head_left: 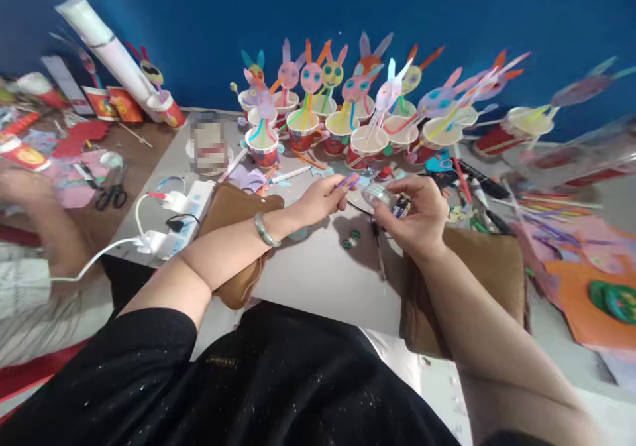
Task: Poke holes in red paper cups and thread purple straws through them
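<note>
My left hand pinches a small purple strip between thumb and fingers; its exact kind is too small to tell. Between the thumb and fingers of my right hand is a roll of clear tape, held close to the strip's end. Two small green round pieces lie on the grey table below my hands. A thin pen-like tool rests beside them, partly in my right hand's shadow.
Paper cups with rabbit-faced figures line the blue wall. A power strip with white plugs and brown pads flank my arms. Coloured paper lies at right. Another person's blurred arm and scissors are at left.
</note>
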A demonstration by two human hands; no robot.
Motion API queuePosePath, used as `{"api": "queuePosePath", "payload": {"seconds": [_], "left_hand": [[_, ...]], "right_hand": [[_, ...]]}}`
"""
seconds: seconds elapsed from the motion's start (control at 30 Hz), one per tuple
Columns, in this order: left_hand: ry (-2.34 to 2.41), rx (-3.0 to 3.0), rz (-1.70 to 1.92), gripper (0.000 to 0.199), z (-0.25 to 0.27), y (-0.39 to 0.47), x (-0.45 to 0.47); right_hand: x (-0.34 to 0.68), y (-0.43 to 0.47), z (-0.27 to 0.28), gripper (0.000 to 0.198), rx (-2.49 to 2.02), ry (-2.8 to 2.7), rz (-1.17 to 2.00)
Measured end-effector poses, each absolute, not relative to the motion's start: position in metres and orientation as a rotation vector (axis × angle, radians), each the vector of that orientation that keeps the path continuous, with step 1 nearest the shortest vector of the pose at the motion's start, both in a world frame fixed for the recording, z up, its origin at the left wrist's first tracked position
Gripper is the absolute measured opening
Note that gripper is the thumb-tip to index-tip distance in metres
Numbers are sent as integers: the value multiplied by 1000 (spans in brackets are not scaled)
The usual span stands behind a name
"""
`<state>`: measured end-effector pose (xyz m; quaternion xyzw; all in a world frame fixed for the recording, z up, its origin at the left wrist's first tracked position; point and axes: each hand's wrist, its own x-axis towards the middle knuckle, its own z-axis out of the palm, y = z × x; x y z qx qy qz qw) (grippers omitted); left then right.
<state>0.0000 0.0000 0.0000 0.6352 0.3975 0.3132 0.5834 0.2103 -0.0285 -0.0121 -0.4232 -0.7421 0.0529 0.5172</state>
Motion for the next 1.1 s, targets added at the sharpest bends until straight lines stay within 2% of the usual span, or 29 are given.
{"api": "queuePosePath", "payload": {"seconds": [0.17, 0.37, 0.5, 0.67, 0.93, 1.1], "left_hand": [[921, 1604, 658, 17, -9, 1, -1], [936, 1773, 434, 21, -4, -5, -2], [890, 1796, 384, 16, 3, -8, -3], [851, 1725, 366, 19, 3, -11, 0], [759, 1462, 372, 22, 8, -17, 4], [734, 1419, 423, 43, 12, -19, 4]], "right_hand": [[208, -34, -5, 25, -1107, -1728, 308], [204, -32, 5, 43, -1042, -1493, 1020], [204, -30, 9, 49, -997, -1361, 1277], [202, -29, 12, 53, -923, -1362, 1294], [202, -28, 10, 70, -908, -1412, 1333], [203, -26, 4, 75, -946, -1454, 1278]]}}
